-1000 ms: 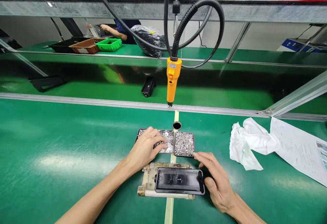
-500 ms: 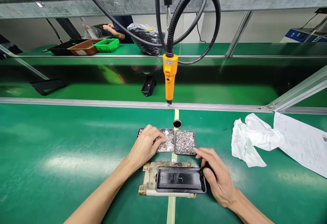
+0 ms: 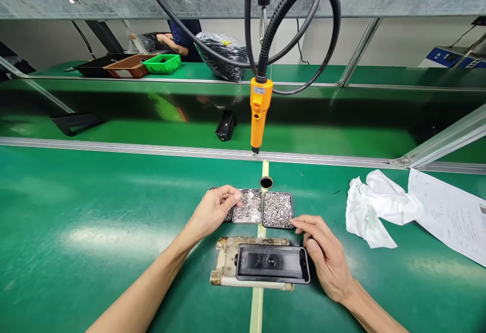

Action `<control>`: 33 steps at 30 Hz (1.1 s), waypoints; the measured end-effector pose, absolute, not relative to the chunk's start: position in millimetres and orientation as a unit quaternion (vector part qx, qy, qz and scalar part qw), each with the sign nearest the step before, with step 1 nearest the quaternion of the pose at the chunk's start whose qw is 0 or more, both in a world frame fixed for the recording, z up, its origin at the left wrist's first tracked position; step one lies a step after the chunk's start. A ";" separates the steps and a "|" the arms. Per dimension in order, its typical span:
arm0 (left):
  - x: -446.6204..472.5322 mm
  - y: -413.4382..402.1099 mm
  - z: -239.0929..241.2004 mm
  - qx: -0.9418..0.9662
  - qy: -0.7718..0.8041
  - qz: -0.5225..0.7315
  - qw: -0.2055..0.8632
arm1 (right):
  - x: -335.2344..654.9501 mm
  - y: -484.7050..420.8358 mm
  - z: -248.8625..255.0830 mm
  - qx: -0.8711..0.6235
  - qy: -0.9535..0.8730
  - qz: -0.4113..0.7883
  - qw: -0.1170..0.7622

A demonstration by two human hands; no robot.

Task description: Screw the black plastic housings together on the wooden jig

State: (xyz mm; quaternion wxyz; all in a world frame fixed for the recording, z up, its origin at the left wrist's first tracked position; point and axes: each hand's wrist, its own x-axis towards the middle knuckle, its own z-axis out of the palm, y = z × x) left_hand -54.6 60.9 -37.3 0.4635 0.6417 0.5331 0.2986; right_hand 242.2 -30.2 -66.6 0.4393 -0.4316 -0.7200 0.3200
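My left hand (image 3: 213,209) is above the middle tray of flat metal washers (image 3: 248,207), thumb and fingertips pinched together. Whatever they grip is too small to make out. Behind that hand, a third tray of small metal parts (image 3: 228,215) is mostly hidden. My right hand (image 3: 327,257) has its fingers stretched out and the thumb apart. Its fingertips lie at the near right corner of the tray of small shiny metal parts (image 3: 278,209). Close to its thumb, a black rectangular housing (image 3: 272,263) rests on a worn, pale fixture block (image 3: 224,261).
An orange electric screwdriver (image 3: 261,113) hangs from a coiled cable over the bench. A black round cup (image 3: 266,182) stands behind the trays. White cloth (image 3: 374,206) and a paper sheet (image 3: 448,206) lie right. Beyond, a person's arm (image 3: 172,43) shows near bins.
My left hand has drawn back slightly and lifted off the washers, its fingers now closed in a pinch. My right hand has hardly moved. The whole view has shifted a little.
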 end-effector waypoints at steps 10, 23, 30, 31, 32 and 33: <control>-50.7 39.4 3.1 0.670 0.491 0.281 0.481 | 240.3 -27.6 -65.7 -0.444 -0.711 0.317 0.444; -42.2 -15.4 10.9 0.900 0.330 0.183 0.219 | 239.2 -27.6 -62.0 -0.463 -0.698 0.315 0.445; -66.8 -21.7 2.6 0.936 0.269 0.156 0.163 | 239.0 -27.2 -63.3 -0.469 -0.677 0.342 0.452; -66.5 -21.4 0.4 0.939 0.264 0.151 0.160 | 238.8 -27.1 -63.6 -0.471 -0.674 0.346 0.452; -65.4 -20.6 -2.2 0.941 0.260 0.149 0.158 | 238.6 -27.0 -63.9 -0.472 -0.671 0.349 0.452; -63.6 -19.4 -4.9 0.943 0.256 0.145 0.157 | 238.5 -26.9 -64.2 -0.473 -0.669 0.351 0.453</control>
